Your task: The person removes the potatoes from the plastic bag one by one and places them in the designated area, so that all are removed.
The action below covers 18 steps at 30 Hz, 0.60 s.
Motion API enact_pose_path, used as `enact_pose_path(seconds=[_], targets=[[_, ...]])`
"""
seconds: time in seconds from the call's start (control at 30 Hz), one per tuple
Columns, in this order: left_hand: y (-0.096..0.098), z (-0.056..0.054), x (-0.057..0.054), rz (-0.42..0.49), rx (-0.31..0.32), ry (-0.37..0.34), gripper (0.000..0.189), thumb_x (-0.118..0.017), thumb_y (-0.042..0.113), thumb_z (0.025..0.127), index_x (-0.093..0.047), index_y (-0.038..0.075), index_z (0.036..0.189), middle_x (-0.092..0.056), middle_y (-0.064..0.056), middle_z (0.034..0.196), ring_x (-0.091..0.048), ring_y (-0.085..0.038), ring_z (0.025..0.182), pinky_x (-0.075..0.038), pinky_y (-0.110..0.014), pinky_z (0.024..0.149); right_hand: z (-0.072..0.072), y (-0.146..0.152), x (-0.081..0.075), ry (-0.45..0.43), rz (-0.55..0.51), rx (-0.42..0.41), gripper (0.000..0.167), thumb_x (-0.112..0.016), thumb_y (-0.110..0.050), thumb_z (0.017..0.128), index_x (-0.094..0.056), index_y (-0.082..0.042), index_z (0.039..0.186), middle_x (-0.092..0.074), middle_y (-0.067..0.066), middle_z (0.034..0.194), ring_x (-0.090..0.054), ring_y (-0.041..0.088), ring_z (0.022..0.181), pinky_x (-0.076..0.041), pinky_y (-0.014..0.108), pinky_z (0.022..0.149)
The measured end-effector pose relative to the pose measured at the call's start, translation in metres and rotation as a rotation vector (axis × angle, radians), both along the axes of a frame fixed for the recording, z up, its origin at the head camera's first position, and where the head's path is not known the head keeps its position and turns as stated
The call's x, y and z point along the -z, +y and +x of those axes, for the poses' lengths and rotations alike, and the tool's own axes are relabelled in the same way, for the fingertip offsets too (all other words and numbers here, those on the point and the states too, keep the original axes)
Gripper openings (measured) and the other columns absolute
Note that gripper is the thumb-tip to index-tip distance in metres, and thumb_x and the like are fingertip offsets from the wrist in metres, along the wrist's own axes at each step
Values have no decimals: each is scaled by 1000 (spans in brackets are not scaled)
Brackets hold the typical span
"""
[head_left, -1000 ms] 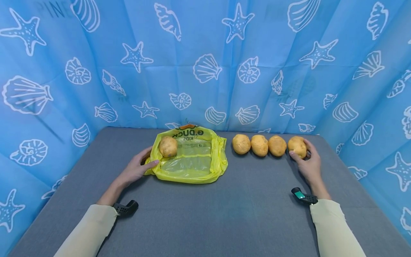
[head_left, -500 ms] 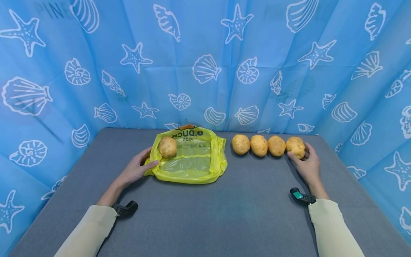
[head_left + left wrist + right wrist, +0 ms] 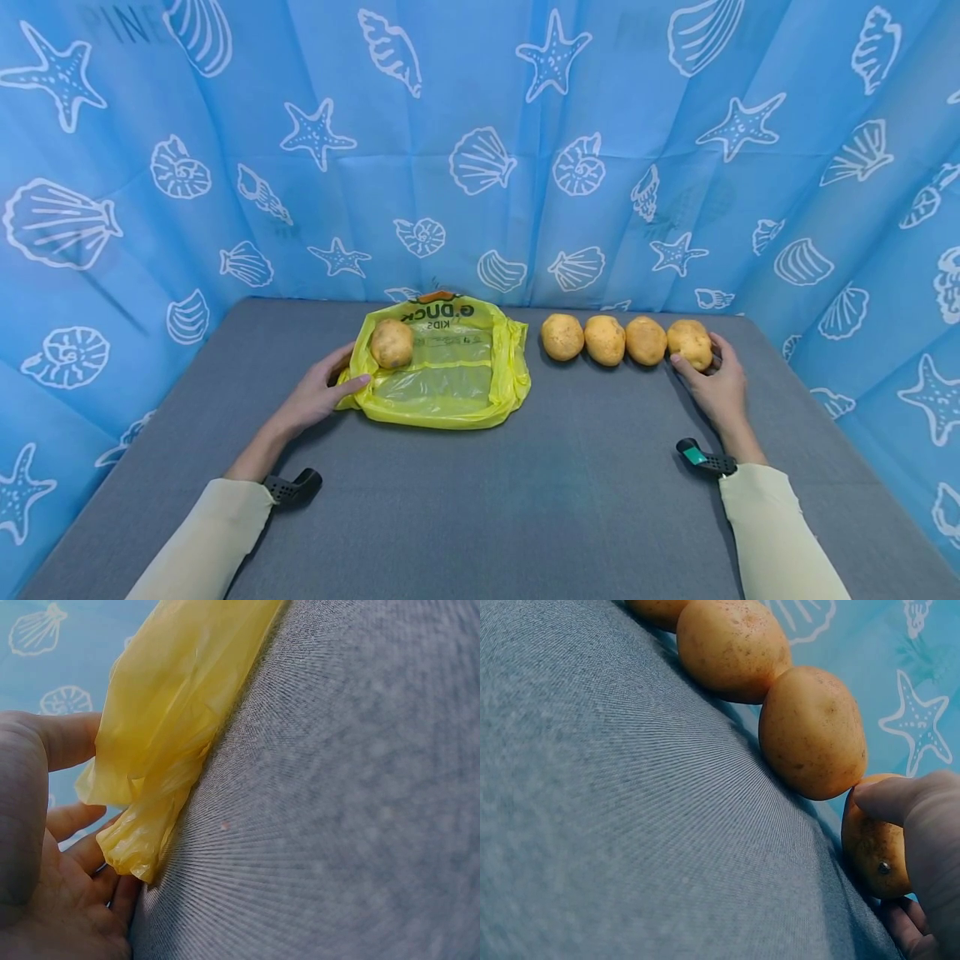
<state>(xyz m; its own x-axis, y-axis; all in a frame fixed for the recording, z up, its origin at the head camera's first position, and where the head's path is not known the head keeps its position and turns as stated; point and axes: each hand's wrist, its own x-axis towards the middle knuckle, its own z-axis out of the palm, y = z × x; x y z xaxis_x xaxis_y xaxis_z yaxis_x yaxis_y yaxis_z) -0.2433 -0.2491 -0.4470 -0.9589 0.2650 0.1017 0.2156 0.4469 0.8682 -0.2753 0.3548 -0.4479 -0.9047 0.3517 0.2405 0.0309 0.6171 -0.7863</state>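
My left hand [image 3: 322, 390] grips the left edge of a yellow plastic bag [image 3: 512, 379], thumb at the rim and fingers on the outer side. The left wrist view shows its crumpled corner [image 3: 139, 844] between thumb and fingers. Inside the open bag, at its left, lies one potato [image 3: 392, 343]. At the far right my right hand [image 3: 722, 387] holds another potato [image 3: 689, 343] between thumb and fingers. That potato ends a row beside a neighbouring potato [image 3: 814, 735]. The right thumb covers part of the held one in the right wrist view.
Farther left in the row sit more potatoes, one by the bag [image 3: 562, 337] and one beside it [image 3: 604, 340]. A grey cloth-covered table [image 3: 510, 508] lies beneath everything. Behind it hangs a blue curtain [image 3: 420, 75] with shells and starfish.
The right hand and its potato have shifted slightly left, closing the small gap to the neighbouring potato. The left hand and the bag stay as they were.
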Motion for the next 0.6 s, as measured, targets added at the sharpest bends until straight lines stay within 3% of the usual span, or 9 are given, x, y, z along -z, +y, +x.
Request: enact_pose_path(seconds=[0.6], targets=[[1, 1, -1, -19, -5, 8, 72, -62, 32, 103, -28, 2, 159, -39, -24, 156, -38, -42, 141, -29, -59, 113, -1, 0, 1, -5, -25, 10, 81, -69, -29, 98, -24, -3, 160, -34, 26, 157, -43, 45, 137, -38, 58, 107]])
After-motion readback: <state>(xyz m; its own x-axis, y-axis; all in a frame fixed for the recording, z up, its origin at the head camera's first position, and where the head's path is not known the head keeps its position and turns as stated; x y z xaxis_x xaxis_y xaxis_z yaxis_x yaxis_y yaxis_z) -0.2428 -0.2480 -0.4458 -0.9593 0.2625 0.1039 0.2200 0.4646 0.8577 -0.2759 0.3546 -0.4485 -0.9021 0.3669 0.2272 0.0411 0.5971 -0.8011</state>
